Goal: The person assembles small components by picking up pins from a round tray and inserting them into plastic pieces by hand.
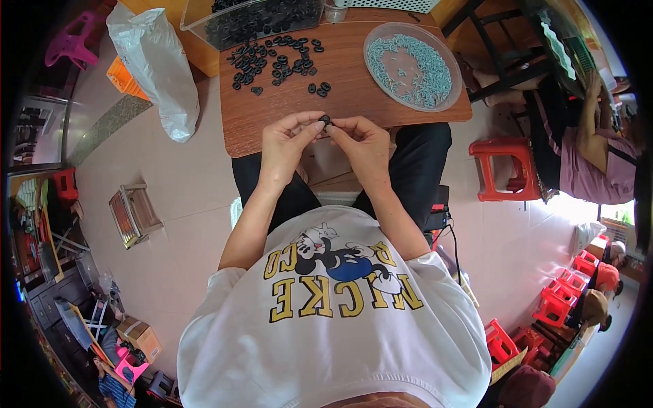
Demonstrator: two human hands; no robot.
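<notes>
Left grip (286, 144) and right grip (364, 144) pinch one small black piece (325, 120) between them, by the table's (241, 122) near edge. I cover some of it, so I can't tell its shape. The far-left box (204, 31) is cut off.

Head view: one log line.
left hand: pinches black piece; right hand: same piece; table: loose black pieces, round tray, pale-blue parts

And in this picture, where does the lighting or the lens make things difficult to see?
In the head view: fisheye distortion bends edges and leaves black corners; glare brightens the floor near the closest red stool; the black piece between left grip and right grip is too small and dark for detail.
</notes>
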